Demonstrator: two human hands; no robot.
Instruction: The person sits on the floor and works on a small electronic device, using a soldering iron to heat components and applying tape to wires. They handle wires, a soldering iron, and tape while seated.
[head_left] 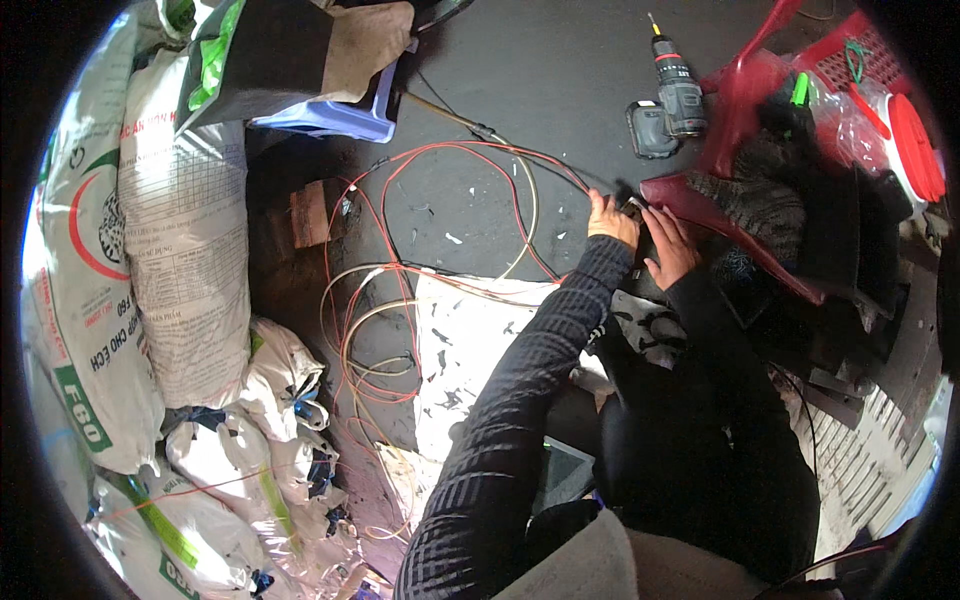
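My left hand [612,222] is closed around red wire [560,163] that runs in from the left in long loops. Close beside it, my right hand [672,248] has its fingers stretched forward and its thumb apart. A small dark and pale piece [630,208] shows between the fingertips of both hands; its kind is too small to tell. Tan wire [535,205] loops together with the red wire on the dark floor. Beyond the hands lie a cordless drill [678,95] with a thin bit and a grey battery pack [652,130].
A red plastic chair [735,130] stands close on the right. Behind it is a white container with a red lid [915,150]. Filled sacks [185,250] line the left side. A blue plastic stool [345,118], a brick [312,213] and a white patterned cloth [460,350] are nearby.
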